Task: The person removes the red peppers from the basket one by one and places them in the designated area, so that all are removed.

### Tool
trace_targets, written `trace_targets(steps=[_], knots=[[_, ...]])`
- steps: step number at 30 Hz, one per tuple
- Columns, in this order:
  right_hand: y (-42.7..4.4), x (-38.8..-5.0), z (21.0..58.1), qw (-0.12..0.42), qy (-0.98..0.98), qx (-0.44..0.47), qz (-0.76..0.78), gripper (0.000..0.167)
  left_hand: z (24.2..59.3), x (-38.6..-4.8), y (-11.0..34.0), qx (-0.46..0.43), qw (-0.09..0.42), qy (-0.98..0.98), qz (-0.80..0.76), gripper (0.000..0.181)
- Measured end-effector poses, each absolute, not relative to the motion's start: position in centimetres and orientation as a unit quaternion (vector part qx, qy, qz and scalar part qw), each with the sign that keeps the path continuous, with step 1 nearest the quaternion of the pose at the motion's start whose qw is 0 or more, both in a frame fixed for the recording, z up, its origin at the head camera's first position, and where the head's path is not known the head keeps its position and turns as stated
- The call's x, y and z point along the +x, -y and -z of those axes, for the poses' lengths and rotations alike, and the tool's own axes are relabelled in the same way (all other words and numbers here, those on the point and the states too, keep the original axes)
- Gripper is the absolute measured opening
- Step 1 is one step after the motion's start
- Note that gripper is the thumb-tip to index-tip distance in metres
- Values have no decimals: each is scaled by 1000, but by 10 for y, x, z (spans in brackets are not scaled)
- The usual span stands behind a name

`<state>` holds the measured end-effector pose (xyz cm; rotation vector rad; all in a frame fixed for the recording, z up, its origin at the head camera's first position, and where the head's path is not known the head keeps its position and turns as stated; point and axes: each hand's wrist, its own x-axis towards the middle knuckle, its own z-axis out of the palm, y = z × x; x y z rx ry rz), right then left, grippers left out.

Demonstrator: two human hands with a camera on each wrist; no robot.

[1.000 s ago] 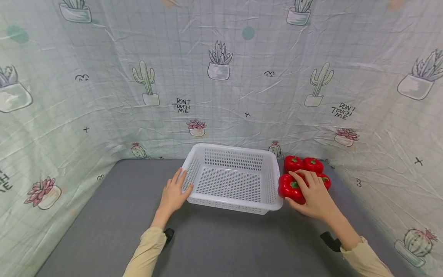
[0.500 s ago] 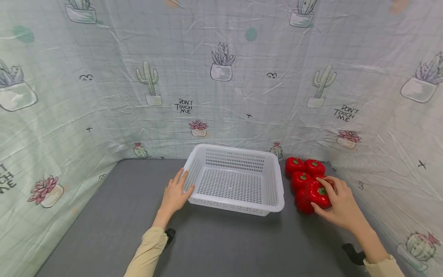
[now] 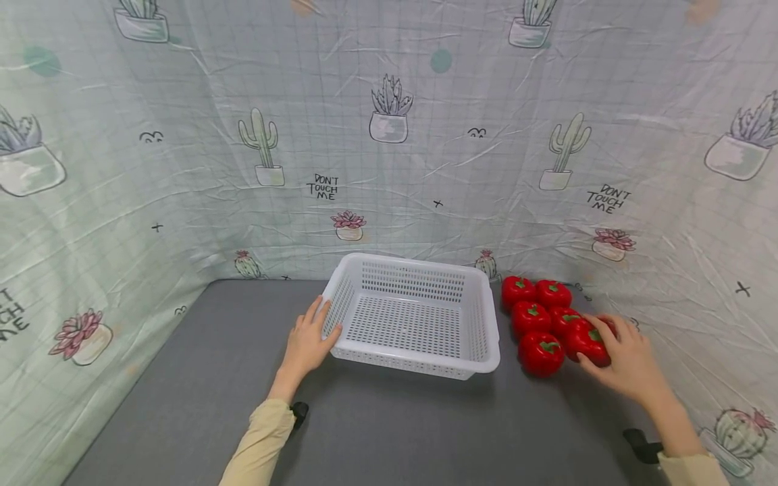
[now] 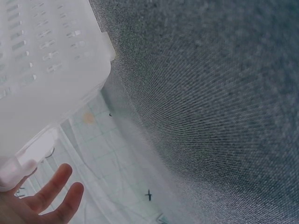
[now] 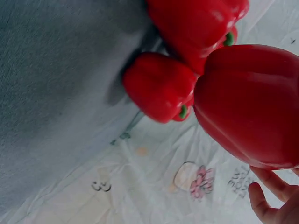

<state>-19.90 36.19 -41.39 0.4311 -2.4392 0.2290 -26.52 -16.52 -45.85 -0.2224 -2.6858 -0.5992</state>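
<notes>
My right hand (image 3: 626,358) holds a glossy red bell pepper (image 3: 585,343) with a green stem, thumb on the near side and fingers over the far side. In the right wrist view this bell pepper (image 5: 252,107) looms large, above other peppers (image 5: 161,86). Several more red bell peppers (image 3: 541,354) stand close together on its left and behind it. My left hand (image 3: 305,341) rests against the left rim of a white perforated plastic basket (image 3: 413,361), its fingers rather straight. In the left wrist view, fingers (image 4: 56,186) show below the basket's corner (image 4: 60,88).
The basket has nothing in it, and its bottom grid shows. A dark grey cloth surface (image 3: 389,432) lies beneath everything. A wrinkled curtain (image 3: 425,169) with cactus prints hangs at the back and both sides, close behind the peppers.
My right hand has moved right, away from the basket, with the bell pepper, uncovering the peppers on its left. My left hand and the basket have stayed put.
</notes>
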Motion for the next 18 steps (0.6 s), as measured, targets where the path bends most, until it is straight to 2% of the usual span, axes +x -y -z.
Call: trace_targets(steps=[9, 18], knots=[[-376, -208, 424, 301, 938, 157, -72, 64, 459, -266, 166, -80, 194, 954, 214, 60], [-386, -214, 443, 254, 955, 146, -51, 63, 459, -266, 165, -77, 193, 955, 212, 60]])
